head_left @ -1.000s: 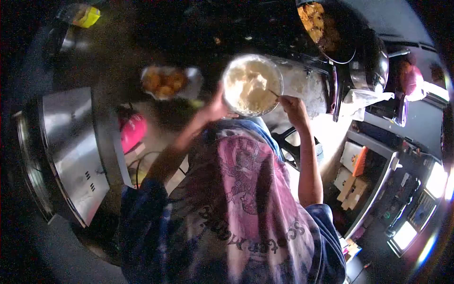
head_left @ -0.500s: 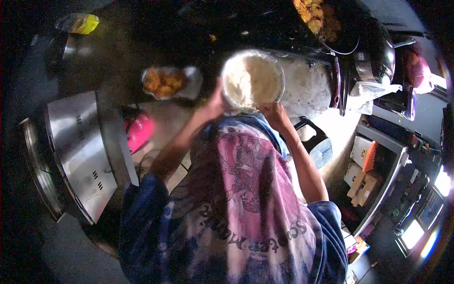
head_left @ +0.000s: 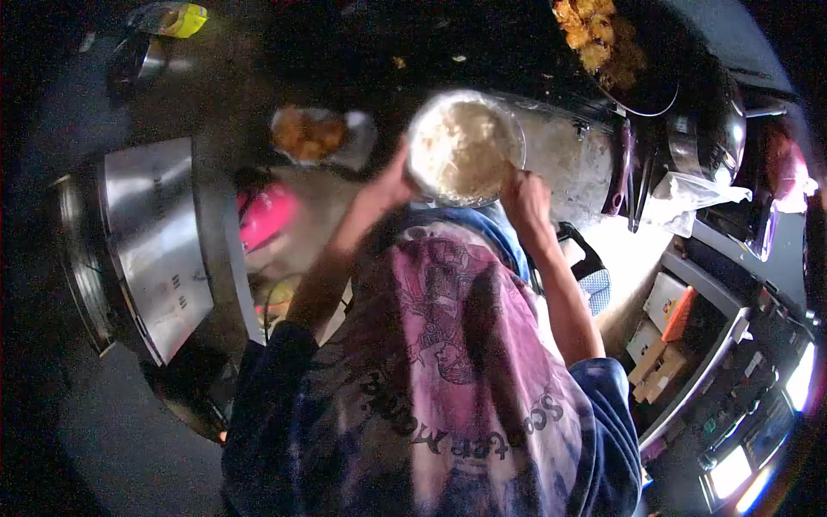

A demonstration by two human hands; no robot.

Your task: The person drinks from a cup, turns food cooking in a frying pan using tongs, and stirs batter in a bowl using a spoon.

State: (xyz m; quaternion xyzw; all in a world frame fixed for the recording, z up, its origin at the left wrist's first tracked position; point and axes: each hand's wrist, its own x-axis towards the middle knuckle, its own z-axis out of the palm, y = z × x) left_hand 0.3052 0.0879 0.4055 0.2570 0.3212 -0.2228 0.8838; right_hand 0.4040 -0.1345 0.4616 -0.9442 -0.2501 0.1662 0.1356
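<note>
A round bowl with a pale, lumpy, wet-looking mixture in it is close in front of my body. My left hand is closed around the bowl's left side. At the lower right rim, my right hand is a fist, with the knuckles up by the bowl's edge. What its fingers grip is hidden; a thin handle cannot be made out for certain.
Golden-brown fried pieces are on a pale dish to the left. More browned pieces lie in a dark pan at upper right. A bright pink object is at left, and a clear plastic bag at right.
My right hand has moved up and right along the bowl's rim, and the mixture's surface looks different. My left hand still holds the bowl. The whole view has shifted slightly.
</note>
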